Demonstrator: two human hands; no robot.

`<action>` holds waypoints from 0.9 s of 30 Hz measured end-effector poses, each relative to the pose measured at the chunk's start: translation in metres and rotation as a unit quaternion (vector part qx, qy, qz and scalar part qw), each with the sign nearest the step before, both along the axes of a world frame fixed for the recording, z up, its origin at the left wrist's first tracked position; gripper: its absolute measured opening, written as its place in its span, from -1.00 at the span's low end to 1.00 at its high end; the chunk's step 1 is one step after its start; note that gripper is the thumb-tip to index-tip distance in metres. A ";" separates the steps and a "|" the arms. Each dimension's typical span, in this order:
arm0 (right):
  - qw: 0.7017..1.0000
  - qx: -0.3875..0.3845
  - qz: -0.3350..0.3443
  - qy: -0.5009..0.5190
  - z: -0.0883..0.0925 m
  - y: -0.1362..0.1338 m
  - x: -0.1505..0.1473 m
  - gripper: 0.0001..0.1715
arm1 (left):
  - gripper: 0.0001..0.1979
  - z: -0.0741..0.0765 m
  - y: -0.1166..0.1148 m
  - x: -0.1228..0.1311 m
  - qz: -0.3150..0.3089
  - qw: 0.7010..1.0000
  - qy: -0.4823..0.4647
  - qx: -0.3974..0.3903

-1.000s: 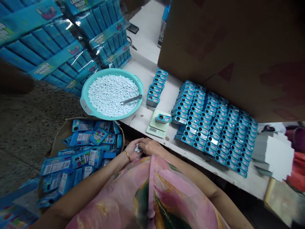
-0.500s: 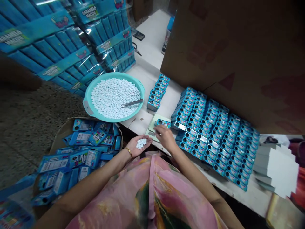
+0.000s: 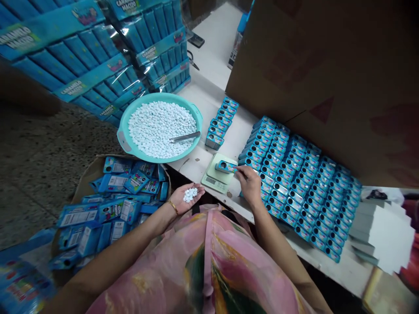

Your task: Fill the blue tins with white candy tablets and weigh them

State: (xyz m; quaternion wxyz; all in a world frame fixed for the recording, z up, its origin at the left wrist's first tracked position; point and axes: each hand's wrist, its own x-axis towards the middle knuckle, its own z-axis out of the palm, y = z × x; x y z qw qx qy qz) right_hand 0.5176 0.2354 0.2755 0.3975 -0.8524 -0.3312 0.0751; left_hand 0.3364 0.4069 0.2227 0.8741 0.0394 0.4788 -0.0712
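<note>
The box (image 3: 228, 167) lies on the scale (image 3: 217, 183), between the two hands. From the right hand (image 3: 250, 183) it sits at 10 o'clock, touching; that hand is narrowed, thumb and fingertips pinching the box's near end, while the dark round hole faces up at the far end. From the left hand (image 3: 179, 199) the box is at 2 o'clock, a little apart. The left hand is wide, palm up, with a small heap of candies (image 3: 190, 195) resting on the palm and fingers; a bracelet (image 3: 173, 207) rings its wrist.

At 11 o'clock of the left hand stands the bowl (image 3: 122, 141), nearly full of white candies, a metal scoop (image 3: 185, 137) lying across its right side. At 9 o'clock is the carton (image 3: 80, 188), heaped with loose blue boxes. Directly at 12 o'clock of the scale runs a short row (image 3: 221, 124) of boxes on the table (image 3: 209, 87). A large block (image 3: 303, 192) of closely set boxes spreads at 3 o'clock of the right hand.
</note>
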 end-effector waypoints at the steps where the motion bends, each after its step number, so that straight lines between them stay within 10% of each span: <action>1: 1.000 0.010 -0.019 0.006 0.000 -0.007 -0.001 -0.80 | -0.82 0.000 0.001 -0.001 0.000 1.000 0.005 0.002; 8: 0.996 0.039 -0.038 0.068 -0.009 -0.021 -0.029 -0.84 | -0.81 -0.007 -0.002 -0.008 -0.020 1.000 -0.001 0.022; 16: 0.966 0.013 0.221 0.131 0.000 0.019 -0.086 -0.77 | -0.84 -0.011 -0.020 -0.001 -0.077 0.995 -0.056 -0.015; 27: 0.959 -0.225 0.100 -0.143 -0.018 0.025 0.008 -0.54 | -0.85 -0.006 0.000 -0.015 -0.055 0.998 0.010 0.000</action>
